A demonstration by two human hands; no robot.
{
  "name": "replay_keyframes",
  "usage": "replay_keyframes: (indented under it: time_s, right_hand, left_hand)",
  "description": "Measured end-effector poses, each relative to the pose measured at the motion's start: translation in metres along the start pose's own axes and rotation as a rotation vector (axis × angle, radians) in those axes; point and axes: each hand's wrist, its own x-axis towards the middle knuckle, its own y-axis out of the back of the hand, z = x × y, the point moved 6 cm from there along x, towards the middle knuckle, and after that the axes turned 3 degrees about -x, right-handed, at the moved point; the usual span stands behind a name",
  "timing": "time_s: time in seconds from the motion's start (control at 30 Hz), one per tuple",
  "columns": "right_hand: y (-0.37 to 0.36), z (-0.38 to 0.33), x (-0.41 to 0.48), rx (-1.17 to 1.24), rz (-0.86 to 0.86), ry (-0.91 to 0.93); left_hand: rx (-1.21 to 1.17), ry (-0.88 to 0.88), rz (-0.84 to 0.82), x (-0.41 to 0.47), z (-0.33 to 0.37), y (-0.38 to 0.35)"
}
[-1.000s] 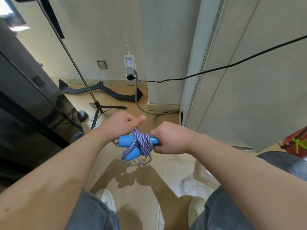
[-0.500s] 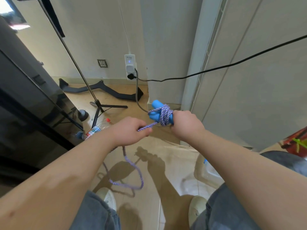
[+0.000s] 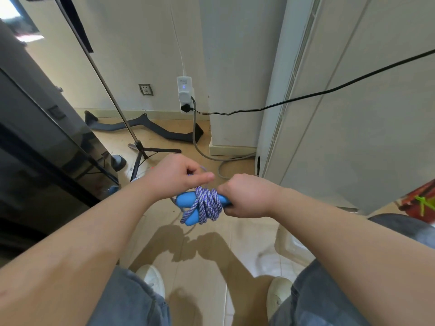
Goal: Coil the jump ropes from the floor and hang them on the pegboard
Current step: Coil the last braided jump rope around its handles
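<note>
A jump rope with two blue handles [image 3: 187,200] and a purple-and-white braided cord [image 3: 208,204] is held at waist height above the tiled floor. The cord is wound in several turns around both handles, which lie side by side. My right hand [image 3: 247,196] grips the right ends of the handles. My left hand [image 3: 176,176] sits just above and left of the bundle, pinching the loose cord between thumb and fingers. No pegboard is in view.
A tripod stand [image 3: 141,149] and a black curved bar [image 3: 146,128] lie on the floor ahead. A black cabinet [image 3: 42,149] stands at the left. A black cable [image 3: 329,90] crosses the white panels on the right. My shoes [image 3: 153,278] are below.
My right hand has lowered the handles from up by the wall back to centre. The cord that hung in a loop toward the floor is now wound onto the handles, with my left hand close.
</note>
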Motion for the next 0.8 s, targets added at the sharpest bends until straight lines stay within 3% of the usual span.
replay_keyframes:
  time_s: [0.13, 0.2, 0.3, 0.43, 0.63, 0.8]
  right_hand:
    - [0.010, -0.008, -0.004, 0.168, 0.088, 0.059]
    - [0.017, -0.007, -0.006, 0.359, 0.160, 0.005]
    - [0.026, 0.000, -0.009, 0.635, 0.305, -0.171]
    - [0.028, 0.032, -0.008, 0.670, 0.504, -0.473]
    - [0.001, 0.072, -0.012, 0.265, 0.235, -0.687]
    - [-0.013, 0.062, -0.015, 0.061, -0.020, -0.584]
  left_hand:
    - [-0.234, 0.186, -0.113, -0.004, -0.005, -0.009]
    - [-0.404, 0.317, -0.081, -0.006, -0.007, -0.010]
    - [-0.349, 0.359, -0.052, -0.006, -0.009, -0.016]
    - [-0.359, 0.320, -0.072, -0.005, -0.004, -0.031]
    - [0.143, 0.082, -0.212, -0.010, 0.025, -0.039]
    - [0.274, -0.072, -0.123, -0.006, 0.035, -0.028]
